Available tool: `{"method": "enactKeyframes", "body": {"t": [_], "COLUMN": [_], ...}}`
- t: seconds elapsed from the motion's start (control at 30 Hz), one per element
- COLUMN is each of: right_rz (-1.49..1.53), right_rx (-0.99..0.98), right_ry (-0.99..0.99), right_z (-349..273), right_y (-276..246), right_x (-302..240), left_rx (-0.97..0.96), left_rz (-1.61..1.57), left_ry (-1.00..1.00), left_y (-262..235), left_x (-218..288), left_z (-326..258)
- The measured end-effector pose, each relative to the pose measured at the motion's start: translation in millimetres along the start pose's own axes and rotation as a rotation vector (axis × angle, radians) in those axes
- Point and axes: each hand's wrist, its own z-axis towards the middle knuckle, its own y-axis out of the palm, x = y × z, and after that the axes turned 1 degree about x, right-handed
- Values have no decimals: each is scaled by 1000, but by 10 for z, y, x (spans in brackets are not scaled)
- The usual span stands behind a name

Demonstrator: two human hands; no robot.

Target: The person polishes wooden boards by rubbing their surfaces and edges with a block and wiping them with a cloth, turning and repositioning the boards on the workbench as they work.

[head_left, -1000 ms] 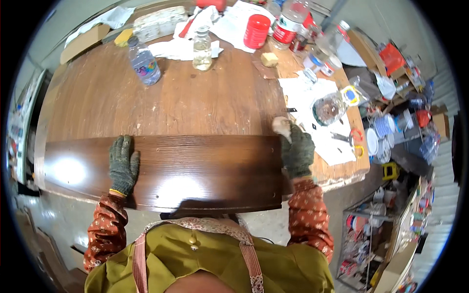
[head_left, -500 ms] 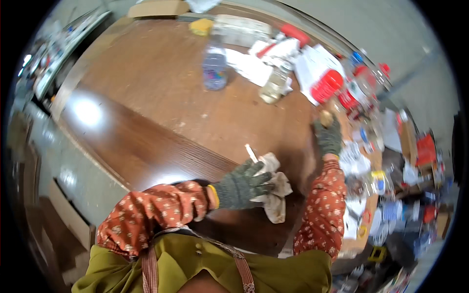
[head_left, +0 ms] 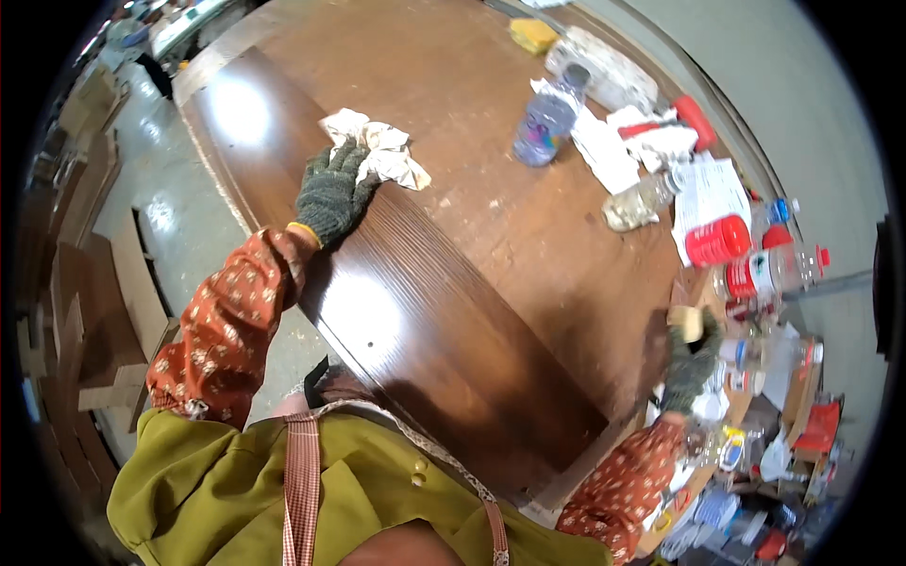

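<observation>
A long dark-brown wood panel point(head_left: 444, 311) with a glossy face lies on the worn brown tabletop point(head_left: 472, 104). My left hand point(head_left: 332, 193), in a dark grey knit glove, presses a crumpled whitish cloth point(head_left: 387, 156) near the panel's far-left part; its fingers bend over the cloth. Off to the right, past the panel's end, my right hand point(head_left: 694, 373) wears a matching glove. It is closed around a small tan block point(head_left: 692, 323), whose lower part the fingers hide.
A bluish plastic bottle point(head_left: 549, 123), a cloudy bottle point(head_left: 637, 203), a red container point(head_left: 717, 241) and papers point(head_left: 713, 193) stand or lie at the right back. A yellow sponge point(head_left: 533, 35) is farther off. Cluttered bottles line the right edge; cardboard point(head_left: 113, 311) leans at left.
My left hand has carried the cloth far and left along the panel. My right hand still holds the tan block off to the right. The whole view has turned and shifted.
</observation>
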Motion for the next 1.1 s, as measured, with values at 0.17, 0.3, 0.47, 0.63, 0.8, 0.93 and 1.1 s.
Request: {"method": "enactKeyframes", "body": {"t": [0.17,0.3,0.47,0.63,0.8,0.93,1.1], "right_rz": [-377,-395,-346,-219,-229,-177,-174], "right_rx": [-320,-355,-482,-542,-580,-665,-730], "right_ry": [56,-45,-133,-87,-342,-368,-520], "right_z": [-1118,-1385,-1213,-1099,-840,-631,-340], "right_y": [-161,-200,126,973,2166,3475,5385], "right_x": [-169,-35,-93,-338,-683,-1092,-1783], "left_rx": [74,-79,-113,47,106,369,454], "left_rz": [-237,-260,-225,133,132,-34,-221], "left_ry": [645,668,10,-158,-190,-104,5], "left_y": [-4,-181,-354,-214,-86,270,276], "left_x": [897,794,-575,-2115,-3003,-3686,-3717], "left_z": [-604,-808,-485,-379,-39,216,252]}}
